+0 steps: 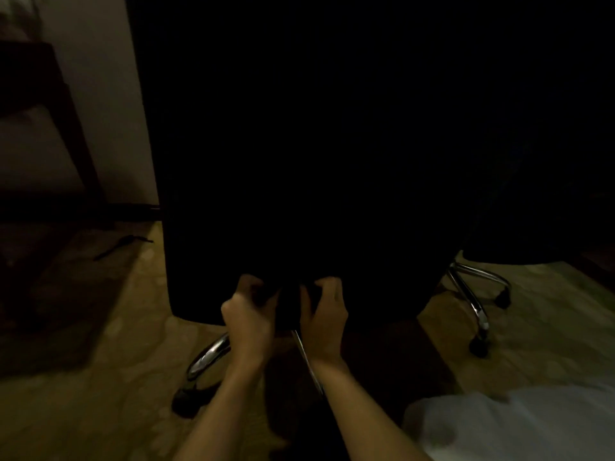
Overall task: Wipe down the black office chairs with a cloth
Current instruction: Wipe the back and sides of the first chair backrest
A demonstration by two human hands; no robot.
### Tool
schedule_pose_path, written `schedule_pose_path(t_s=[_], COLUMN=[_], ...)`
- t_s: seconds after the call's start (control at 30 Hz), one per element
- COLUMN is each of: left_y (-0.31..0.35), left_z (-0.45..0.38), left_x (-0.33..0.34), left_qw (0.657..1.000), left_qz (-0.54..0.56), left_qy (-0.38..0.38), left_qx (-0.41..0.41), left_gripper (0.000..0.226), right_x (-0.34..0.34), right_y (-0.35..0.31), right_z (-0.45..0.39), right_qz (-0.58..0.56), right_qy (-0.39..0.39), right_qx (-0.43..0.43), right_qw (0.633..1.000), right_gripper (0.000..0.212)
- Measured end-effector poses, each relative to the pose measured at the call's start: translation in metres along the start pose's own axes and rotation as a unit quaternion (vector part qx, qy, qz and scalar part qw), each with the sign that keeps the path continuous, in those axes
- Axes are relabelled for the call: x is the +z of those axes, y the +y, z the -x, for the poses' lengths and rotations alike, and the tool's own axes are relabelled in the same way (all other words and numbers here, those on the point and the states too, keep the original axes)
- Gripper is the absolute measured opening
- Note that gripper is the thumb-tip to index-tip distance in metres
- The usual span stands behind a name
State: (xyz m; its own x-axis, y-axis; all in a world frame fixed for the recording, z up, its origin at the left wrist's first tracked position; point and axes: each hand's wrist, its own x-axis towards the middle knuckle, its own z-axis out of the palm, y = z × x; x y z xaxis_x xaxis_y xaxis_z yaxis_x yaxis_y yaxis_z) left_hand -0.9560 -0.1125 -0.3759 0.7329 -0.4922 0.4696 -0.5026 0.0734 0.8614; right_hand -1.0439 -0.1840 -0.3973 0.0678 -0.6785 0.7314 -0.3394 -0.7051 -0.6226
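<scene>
plainly both hands, left and right, curl fingers on something dark, likely the soft, limp cloth, against the wheeled chair.

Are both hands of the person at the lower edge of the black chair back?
Yes: the left hand and the right hand sit side by side against the bottom edge of the black chair back.

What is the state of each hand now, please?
Left hand: fingers curled, gripping something dark at the lower edge of the black chair back; what it is cannot be told.
Right hand: fingers curled on the same dark thing.
</scene>
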Motion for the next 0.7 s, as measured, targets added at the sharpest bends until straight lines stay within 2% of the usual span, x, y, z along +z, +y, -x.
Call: schedule_pose_path(t_s=[0.17,0.27,0.37,0.43,0.53,0.7], left_y=[-0.013,-0.027,-0.049,-0.059,-0.067,-0.051], left_z=[0.023,0.032,0.035,0.033,0.022,-0.005], left_x=[0.006,0.004,-0.006,-0.018,-0.038,-0.060], left_qw=[0.998,0.994,0.988,0.983,0.983,0.991], left_qz=[-0.016,-0.012,0.002,0.014,0.017,0.018], left_qy=[-0.023,-0.044,-0.041,-0.050,-0.054,-0.023], left_qx=[-0.051,-0.095,-0.147,-0.177,-0.177,-0.128], left_gripper=[0.012,0.013,0.017,0.019,0.025,0.020], right_x=[0.002,0.003,0.005,0.012,0.028,0.042], right_y=[0.019,0.016,0.004,-0.005,-0.021,-0.048], right_z=[0.029,0.041,0.050,0.053,0.058,0.043], right_qz=[0.031,0.053,0.047,0.040,0.010,-0.036], right_qy=[-0.046,-0.070,-0.126,-0.147,-0.149,-0.115], right_qx=[0.049,0.108,0.195,0.217,0.223,0.222], right_qw=[0.997,0.990,0.972,0.964,0.963,0.968], right_gripper=[0.025,0.025,0.021,0.022,0.023,0.021])
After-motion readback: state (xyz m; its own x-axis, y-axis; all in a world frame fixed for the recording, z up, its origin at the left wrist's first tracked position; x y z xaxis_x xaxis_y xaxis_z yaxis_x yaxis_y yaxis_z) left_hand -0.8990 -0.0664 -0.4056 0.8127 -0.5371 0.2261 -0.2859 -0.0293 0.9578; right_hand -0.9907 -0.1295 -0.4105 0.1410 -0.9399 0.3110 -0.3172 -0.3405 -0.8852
